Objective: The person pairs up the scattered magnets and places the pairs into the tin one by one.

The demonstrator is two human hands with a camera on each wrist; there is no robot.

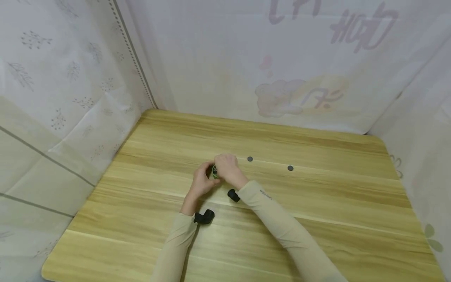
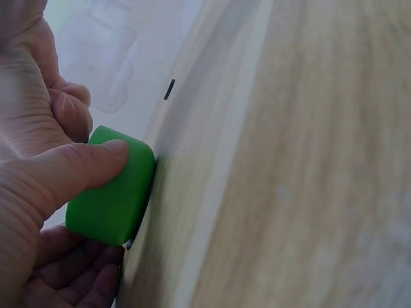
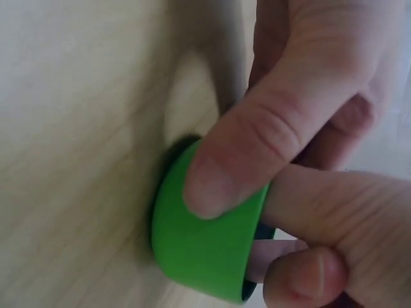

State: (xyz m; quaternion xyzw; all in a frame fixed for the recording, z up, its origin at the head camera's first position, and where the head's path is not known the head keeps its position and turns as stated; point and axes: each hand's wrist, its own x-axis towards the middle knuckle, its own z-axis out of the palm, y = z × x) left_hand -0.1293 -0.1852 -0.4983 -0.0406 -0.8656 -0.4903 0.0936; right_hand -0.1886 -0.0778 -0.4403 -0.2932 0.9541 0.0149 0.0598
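A small round green cup (image 1: pixel 214 171) with a dark inside stands on the wooden table. My left hand (image 1: pixel 202 182) grips it from the left, thumb on the near side. In the left wrist view that thumb lies across the green wall of the cup (image 2: pixel 106 208). From the right, my right hand (image 1: pixel 228 168) bends over the rim. The right wrist view has its fingers reaching into the mouth of the cup (image 3: pixel 199 256); their tips are hidden, so whether they pinch something is unclear. Two flat dark discs, a nearer one (image 1: pixel 249 159) and a farther one (image 1: pixel 290 168), lie right of the hands.
The wooden table (image 1: pixel 338 203) has rounded corners. Patterned pale curtains (image 1: pixel 218 58) hang behind it and at both sides. Black wrist-worn pieces stick out by the left wrist (image 1: pixel 206 216) and right wrist (image 1: pixel 233 195), close above the tabletop.
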